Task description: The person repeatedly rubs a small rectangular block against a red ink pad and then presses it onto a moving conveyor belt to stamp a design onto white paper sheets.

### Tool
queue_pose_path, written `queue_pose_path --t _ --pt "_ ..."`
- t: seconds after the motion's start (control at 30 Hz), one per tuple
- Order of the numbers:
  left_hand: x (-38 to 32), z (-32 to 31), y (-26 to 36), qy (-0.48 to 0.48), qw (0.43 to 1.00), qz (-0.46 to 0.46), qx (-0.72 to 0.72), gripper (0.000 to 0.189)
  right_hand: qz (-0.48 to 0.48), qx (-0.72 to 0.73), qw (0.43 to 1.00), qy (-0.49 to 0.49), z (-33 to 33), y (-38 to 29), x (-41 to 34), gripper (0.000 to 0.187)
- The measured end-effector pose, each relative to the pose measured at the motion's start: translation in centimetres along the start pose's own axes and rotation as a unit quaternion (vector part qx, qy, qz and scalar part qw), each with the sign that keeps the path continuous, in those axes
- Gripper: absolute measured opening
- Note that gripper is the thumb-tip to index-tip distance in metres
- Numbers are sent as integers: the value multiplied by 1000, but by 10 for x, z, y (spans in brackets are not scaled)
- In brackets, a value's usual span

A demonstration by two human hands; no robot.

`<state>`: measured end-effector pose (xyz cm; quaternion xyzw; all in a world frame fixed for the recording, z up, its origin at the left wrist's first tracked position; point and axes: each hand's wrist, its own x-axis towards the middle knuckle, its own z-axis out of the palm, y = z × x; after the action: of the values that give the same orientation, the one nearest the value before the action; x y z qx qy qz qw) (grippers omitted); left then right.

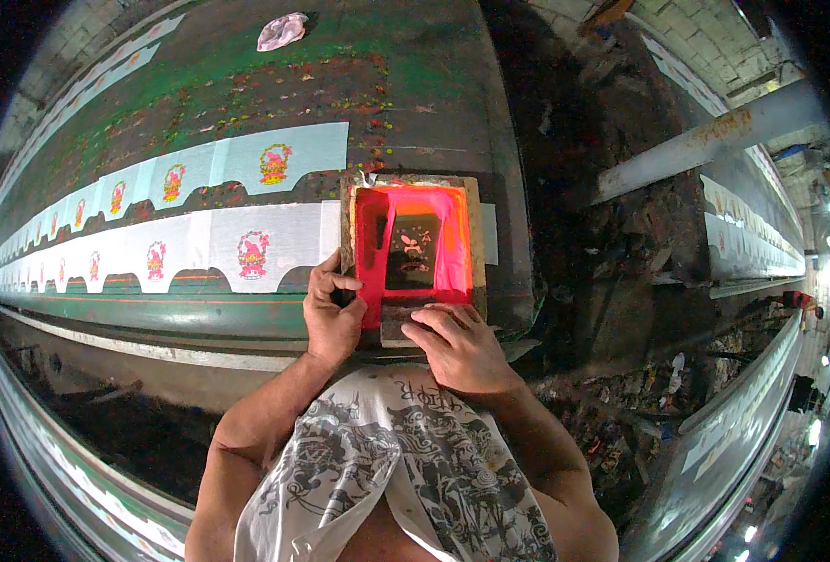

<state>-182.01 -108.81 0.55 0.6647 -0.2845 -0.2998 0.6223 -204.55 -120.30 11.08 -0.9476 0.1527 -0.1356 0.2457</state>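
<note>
A wooden screen-printing frame [479, 239] lies on the long printing table in front of me. Bright pink ink [371, 298] coats the inside around a dark mesh window [415, 263] with a small printed motif. My left hand [334, 316] grips the frame's left side near its lower corner. At the near end, my right hand [468, 348] holds a flat squeegee [395, 327] from above, fingers over its top edge. Pale cloth shows at both sides of the frame, partly hidden beneath it. Leftward runs a row of white cloth pieces [288, 239] with pink motifs.
A second row of cloth pieces [316, 151], printed in pink and yellow, lies farther back. A crumpled pale rag [283, 31] rests on the ink-spotted table [246, 91]. To the right are a dark gap, a rusty white beam [703, 137] and another table [745, 263].
</note>
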Motion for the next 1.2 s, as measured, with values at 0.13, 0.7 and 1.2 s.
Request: queue_pose_path --t 0.13,0.7,1.2 --pt "-1 -1 1 -2 1000 -14 4 34 12 -8 998 -68 -8 3 14 42" --pt "-2 1 -2 -3 999 -25 22 30 114 33 992 -32 -3 107 110 39" --pt "-1 0 2 -4 999 11 50 33 23 -11 997 -76 -11 35 35 41"
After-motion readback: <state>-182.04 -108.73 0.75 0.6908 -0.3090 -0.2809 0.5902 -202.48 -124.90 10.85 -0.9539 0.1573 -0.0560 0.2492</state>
